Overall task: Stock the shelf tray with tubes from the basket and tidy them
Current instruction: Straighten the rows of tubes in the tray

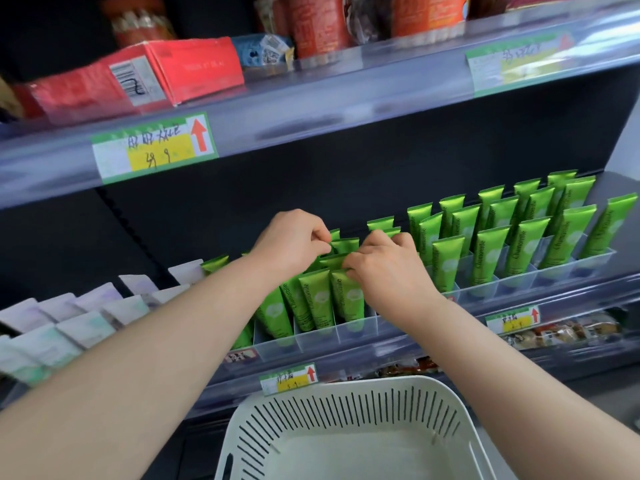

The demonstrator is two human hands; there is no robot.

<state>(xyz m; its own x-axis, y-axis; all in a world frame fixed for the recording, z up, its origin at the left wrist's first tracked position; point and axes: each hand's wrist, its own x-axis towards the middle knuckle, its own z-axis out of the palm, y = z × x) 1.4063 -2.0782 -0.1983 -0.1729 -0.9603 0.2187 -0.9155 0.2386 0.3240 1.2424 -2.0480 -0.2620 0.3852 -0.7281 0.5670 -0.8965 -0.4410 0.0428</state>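
At a shop shelf, two bare hands straighten green tubes (pixel 313 299) in a clear divided shelf tray (pixel 349 336).

From the left: pale sachets (pixel 86 317) lie beside the tray; the left hand (pixel 291 245) pinches the crimped top of a far-row tube, and the right hand (pixel 388 268) has its fingers closed on the top of a nearer tube. Filled slots run on to the right end. The white slotted basket (pixel 346 410), near and below, shows no tubes, so stocking looks finished and only tidying remains. The tubes read "Chamomile"; handwritten price tags (pixel 156 147) with red arrows are too blurred to read surely.
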